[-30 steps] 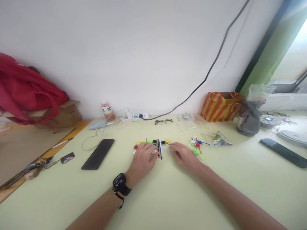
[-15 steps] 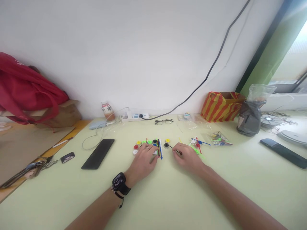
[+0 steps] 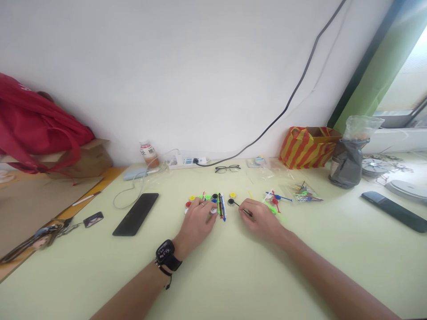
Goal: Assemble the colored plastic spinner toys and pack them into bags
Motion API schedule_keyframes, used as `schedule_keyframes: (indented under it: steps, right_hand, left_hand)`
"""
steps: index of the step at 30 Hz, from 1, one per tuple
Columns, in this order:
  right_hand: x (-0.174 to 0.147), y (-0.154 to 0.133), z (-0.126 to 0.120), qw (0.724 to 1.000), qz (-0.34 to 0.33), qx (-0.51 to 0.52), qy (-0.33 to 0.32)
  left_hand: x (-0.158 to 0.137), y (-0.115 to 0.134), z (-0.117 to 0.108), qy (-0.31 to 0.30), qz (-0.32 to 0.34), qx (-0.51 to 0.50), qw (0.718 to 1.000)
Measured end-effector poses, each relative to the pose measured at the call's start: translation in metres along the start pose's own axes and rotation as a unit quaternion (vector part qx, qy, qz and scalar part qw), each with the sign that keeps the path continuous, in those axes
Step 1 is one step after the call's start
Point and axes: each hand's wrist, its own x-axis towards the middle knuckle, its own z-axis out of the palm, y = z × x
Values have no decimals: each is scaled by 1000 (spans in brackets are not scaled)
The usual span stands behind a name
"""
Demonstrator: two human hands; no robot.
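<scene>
My right hand (image 3: 258, 218) is closed on a black arrow-shaped pointer (image 3: 236, 204), its fingers covering the middle. At the pointer's left end sits a black round base (image 3: 231, 202), with a yellow round piece (image 3: 232, 195) just behind. My left hand (image 3: 197, 221) is bent over a group of small coloured round pieces. Its thumb and index finger close around a white round piece (image 3: 213, 210); the other fingertips are partly hidden. Upright beside that hand lies a row of coloured arrows (image 3: 221, 206). More arrows and round pieces (image 3: 274, 201) lie beyond my right hand.
A black phone (image 3: 136, 214) lies left of my left hand. Glasses (image 3: 227, 169), a power strip (image 3: 187, 162) and a bottle (image 3: 149, 154) line the wall. A clear bag of parts (image 3: 305, 194), striped bag (image 3: 308, 149) and dark case (image 3: 393, 210) are at right.
My left index finger has drawn back from the arrow row toward the thumb and the white round piece. My right hand stays on the black pointer, nearly still.
</scene>
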Motion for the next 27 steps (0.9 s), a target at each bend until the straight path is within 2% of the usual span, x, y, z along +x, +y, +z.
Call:
schedule_keyframes:
  steps: [9,15,23,27]
  right_hand:
    - [0,-6,-4,1000,5,7,4]
    - [-3,-12,-10,999,33,34,-15]
    - [-5,-23,-17,983,42,160,-78]
    - [-6,-23,-23,971,59,220,-79]
  left_hand:
    - [-1,7,0,34,11,-26,999]
    - [-6,16,1,-18,33,-38,999]
    - [-14,22,10,-73,69,-22,995]
    - [-11,24,9,-64,73,-30,995]
